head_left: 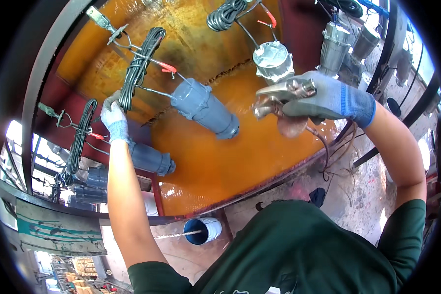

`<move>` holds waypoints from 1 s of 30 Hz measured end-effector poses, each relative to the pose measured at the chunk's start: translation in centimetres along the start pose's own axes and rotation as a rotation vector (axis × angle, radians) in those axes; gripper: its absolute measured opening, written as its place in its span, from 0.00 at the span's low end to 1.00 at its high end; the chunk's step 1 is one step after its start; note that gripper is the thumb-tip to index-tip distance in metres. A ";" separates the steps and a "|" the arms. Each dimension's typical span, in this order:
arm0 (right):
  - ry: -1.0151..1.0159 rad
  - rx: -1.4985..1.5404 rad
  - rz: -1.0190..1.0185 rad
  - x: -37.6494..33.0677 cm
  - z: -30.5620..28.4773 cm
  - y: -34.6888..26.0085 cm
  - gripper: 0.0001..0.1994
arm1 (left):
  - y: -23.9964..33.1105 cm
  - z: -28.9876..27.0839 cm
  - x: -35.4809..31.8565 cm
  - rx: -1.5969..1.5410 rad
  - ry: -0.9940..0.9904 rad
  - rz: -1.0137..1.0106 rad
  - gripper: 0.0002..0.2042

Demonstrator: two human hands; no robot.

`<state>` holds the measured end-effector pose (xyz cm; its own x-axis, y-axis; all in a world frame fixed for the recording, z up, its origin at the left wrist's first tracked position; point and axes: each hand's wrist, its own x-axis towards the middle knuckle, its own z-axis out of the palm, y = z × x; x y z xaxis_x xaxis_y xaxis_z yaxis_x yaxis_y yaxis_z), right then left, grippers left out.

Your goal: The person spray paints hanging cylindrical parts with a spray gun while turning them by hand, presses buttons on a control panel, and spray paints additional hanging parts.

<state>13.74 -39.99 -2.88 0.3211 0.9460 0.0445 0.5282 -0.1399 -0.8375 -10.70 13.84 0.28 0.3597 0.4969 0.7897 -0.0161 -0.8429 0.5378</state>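
Note:
My right hand (pixel 323 98), in a grey and blue glove, is wrapped round a metal spray gun (pixel 272 98) with a hose (pixel 323 142) trailing below it. Its nozzle end points left, toward a hanging blue-grey cylindrical motor housing (pixel 206 109). That housing hangs tilted from metal rods, with a red clip (pixel 166 66) above it. My gloved left hand (pixel 114 117) grips the lower end of a bundled black cable (pixel 141 63) attached above the same housing. Beyond the gun hangs an unpainted silver housing (pixel 273 61) with its own cable bundle (pixel 225 14).
Behind the hanging parts stands an orange-stained booth (pixel 191 181) with wet-looking surfaces. More blue-grey housings (pixel 149 158) hang at the left; silver ones (pixel 334 46) hang at the right. Dark frame bars (pixel 39 83) curve along the left. A bucket (pixel 210 230) stands on the floor.

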 end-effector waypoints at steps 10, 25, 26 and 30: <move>0.100 0.087 -0.095 0.3 -0.2 3.7 0.21 | -1.2 1.1 0.3 0.170 0.011 -0.029 0.17; 0.066 0.227 0.014 3.4 -2.1 7.7 0.17 | -4.9 3.8 5.5 0.387 0.010 0.058 0.26; 0.122 0.217 -0.059 4.0 -2.3 7.4 0.16 | -4.9 2.8 5.1 0.278 0.052 0.005 0.25; 0.227 0.354 -0.173 5.0 -3.2 5.1 0.14 | 2.3 5.2 0.8 -0.100 -0.026 -0.281 0.24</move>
<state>20.60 -36.87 -5.22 0.4371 0.8529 0.2853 0.3007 0.1603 -0.9401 -5.57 11.21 0.59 0.3866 0.7014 0.5988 -0.0036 -0.6482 0.7615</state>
